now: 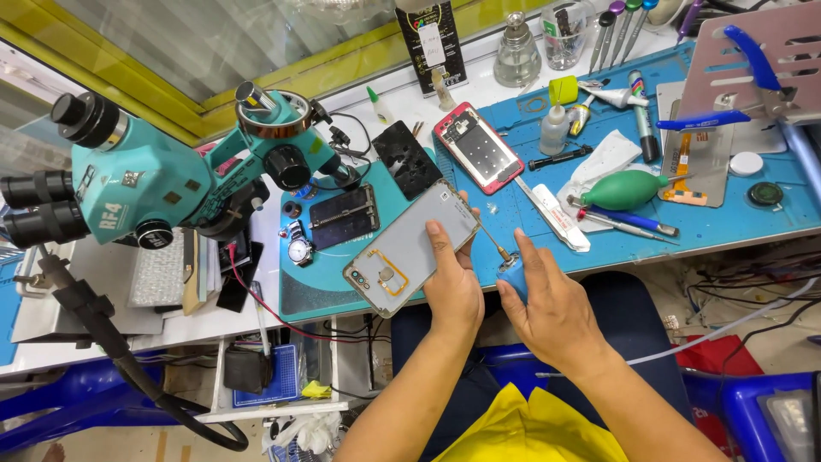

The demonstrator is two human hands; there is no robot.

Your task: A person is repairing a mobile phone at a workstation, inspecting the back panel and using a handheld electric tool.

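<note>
— Two hands are at work just below the middle of the frame. Your left hand [453, 287] is closed on the lower right edge of an opened phone [412, 246], thumb on top, fingers curled under; the phone lies tilted on the dark mat [299, 295] at the centre, its grey inner side up.

— And your right hand?

— Your right hand [552, 308] is wrapped round the blue handle of a screwdriver [505, 261]. Its thin shaft slants up and left, and the tip sits at the phone's right edge, close to your left fingertips.

— What lies around them?

— Up and right of the phone, on the blue mat [727, 218], a second phone with a red frame [477, 147] lies open. Further right you have a green bulb blower [629, 188], a white cloth [603, 162] and blue-handled pliers [727, 115] on a metal plate. A teal microscope [162, 175] fills the upper left of the frame, and a wristwatch [298, 248] rests just left of the phone. A small bottle [554, 130] stands above the red-framed phone's right side.

— Are the hands touching?

— They are near, but you cannot tell whether they touch.
</note>
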